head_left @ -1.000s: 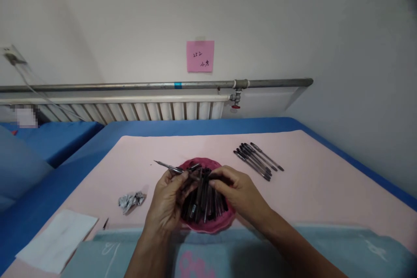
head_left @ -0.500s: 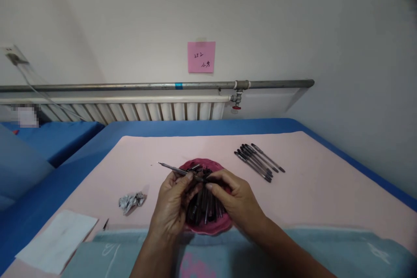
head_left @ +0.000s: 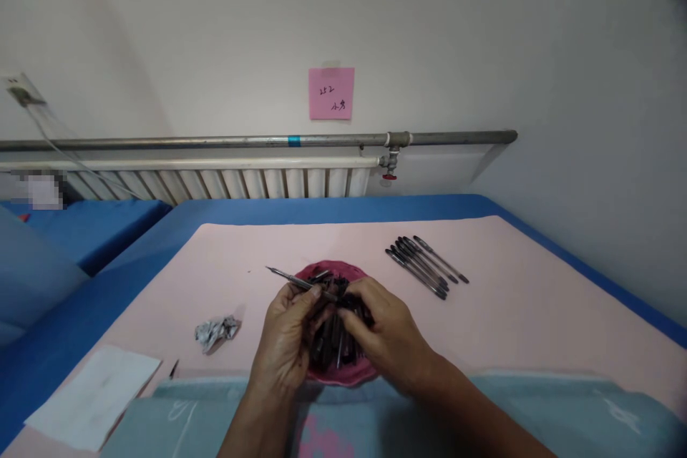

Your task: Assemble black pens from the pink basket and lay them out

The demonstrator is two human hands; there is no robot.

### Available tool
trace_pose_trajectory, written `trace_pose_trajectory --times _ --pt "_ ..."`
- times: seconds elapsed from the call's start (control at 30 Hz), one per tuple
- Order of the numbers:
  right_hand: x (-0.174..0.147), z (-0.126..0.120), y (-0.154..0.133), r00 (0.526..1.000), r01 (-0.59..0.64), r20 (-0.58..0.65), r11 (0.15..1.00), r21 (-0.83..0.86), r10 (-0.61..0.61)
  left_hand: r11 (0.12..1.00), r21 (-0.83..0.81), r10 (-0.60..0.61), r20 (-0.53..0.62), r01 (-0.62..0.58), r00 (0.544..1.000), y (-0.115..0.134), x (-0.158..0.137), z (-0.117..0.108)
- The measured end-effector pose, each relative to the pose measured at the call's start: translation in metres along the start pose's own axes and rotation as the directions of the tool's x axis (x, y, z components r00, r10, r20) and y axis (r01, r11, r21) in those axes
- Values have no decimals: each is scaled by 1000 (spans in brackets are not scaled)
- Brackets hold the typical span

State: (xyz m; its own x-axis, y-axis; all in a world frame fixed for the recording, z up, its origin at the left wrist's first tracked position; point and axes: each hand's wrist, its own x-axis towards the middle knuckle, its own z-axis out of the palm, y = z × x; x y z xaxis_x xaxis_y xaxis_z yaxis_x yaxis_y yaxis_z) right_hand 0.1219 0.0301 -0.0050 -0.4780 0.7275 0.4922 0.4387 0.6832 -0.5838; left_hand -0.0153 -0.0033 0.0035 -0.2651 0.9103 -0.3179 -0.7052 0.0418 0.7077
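Over a round red bowl point(head_left: 351, 376) my two hands meet. Between thumb and fingers, my left hand point(head_left: 290, 322) grips a slim pen point(head_left: 293, 278) with its bare writing tip pointing up to the left. My right hand point(head_left: 383, 325) is closed around the pen's other end; the fingers cover whatever small part sits there. Dark pen parts point(head_left: 337, 343) fill the bowl beneath the fingers. Several capped clear pens point(head_left: 421, 268) with black ends lie side by side to the right, beyond my right hand.
Left of the bowl lies a crumpled grey wad point(head_left: 216, 333). A white sheet point(head_left: 94, 395) and a small dark pointed piece point(head_left: 174, 369) are near the front left. A teal cloth point(head_left: 537, 411) runs along the front edge. Behind the table, a radiator point(head_left: 273, 182) and pipe line the wall.
The pen and my left hand have shifted slightly to the right. My right hand's fingers have curled closer in at the pen's end.
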Motion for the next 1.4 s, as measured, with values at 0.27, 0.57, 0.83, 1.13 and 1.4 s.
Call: trace_pose_trajectory --times 0.27,0.57,0.83,1.13,1.4 --pt "0 0 1 994 103 -11 990 -92 -104 1000 11 20 16 -20 1000 -1 0 0" --pt "-1 0 2 979 193 -41 970 -147 -201 998 39 45 8 -46 999 1 -1 -1" --pt "-2 2 4 970 231 -38 958 -168 -240 996 66 54 4 -54 999 0 1 -2" --pt "-2 4 3 970 237 -8 947 -216 -244 992 93 81 7 -81 997 -3 2 -4" --pt "-5 9 3 990 141 35 978 -153 -137 988 130 82 40 -87 996 -2 0 -3"
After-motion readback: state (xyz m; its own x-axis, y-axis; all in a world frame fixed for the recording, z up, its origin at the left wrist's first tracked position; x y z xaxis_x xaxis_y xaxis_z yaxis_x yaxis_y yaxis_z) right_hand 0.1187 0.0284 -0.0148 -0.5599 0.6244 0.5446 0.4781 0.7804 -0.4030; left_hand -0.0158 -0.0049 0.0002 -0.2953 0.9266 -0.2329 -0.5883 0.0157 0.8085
